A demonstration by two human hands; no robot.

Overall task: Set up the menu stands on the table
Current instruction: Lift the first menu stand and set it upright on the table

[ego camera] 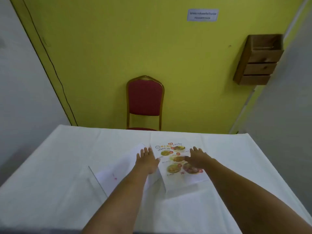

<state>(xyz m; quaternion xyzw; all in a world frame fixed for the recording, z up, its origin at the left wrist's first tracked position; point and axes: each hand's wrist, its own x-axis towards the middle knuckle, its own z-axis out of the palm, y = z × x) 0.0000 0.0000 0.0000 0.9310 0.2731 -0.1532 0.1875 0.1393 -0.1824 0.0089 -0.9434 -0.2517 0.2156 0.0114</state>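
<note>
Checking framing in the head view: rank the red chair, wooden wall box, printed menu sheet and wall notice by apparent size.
Largest to smallest:
1. red chair
2. printed menu sheet and wooden wall box, too alike to rank; the menu lies nearer
3. wall notice

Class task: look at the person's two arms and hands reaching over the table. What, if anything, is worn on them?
Nothing is worn. The left hand and right hand are bare: no gloves, rings, watch or bracelets show. Both forearms are bare to the picture's bottom edge, with no sleeve in view.
</note>
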